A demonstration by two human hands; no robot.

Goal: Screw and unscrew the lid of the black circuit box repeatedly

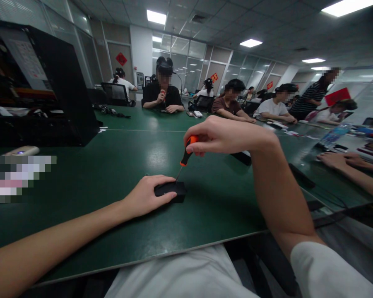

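Note:
A small black box-shaped block (179, 191) lies on the green tabletop in front of me. My left hand (149, 191) grips it from the left, with the thumb along the near side and the fingers along the far side. In my right hand (209, 134) is a screwdriver (185, 158) with an orange and black handle, held from above at a tilt. Its thin shaft slants down to the top of the block, beside my left fingertips. Whether the tip sits in a screw is too small to tell.
An open black computer case (77, 91) stands at the left on the green table (111, 240). Another dark object (242, 158) lies behind my right wrist. A water bottle (335, 134) and a neighbour's hands (337, 160) are at the right. Several people sit across the table.

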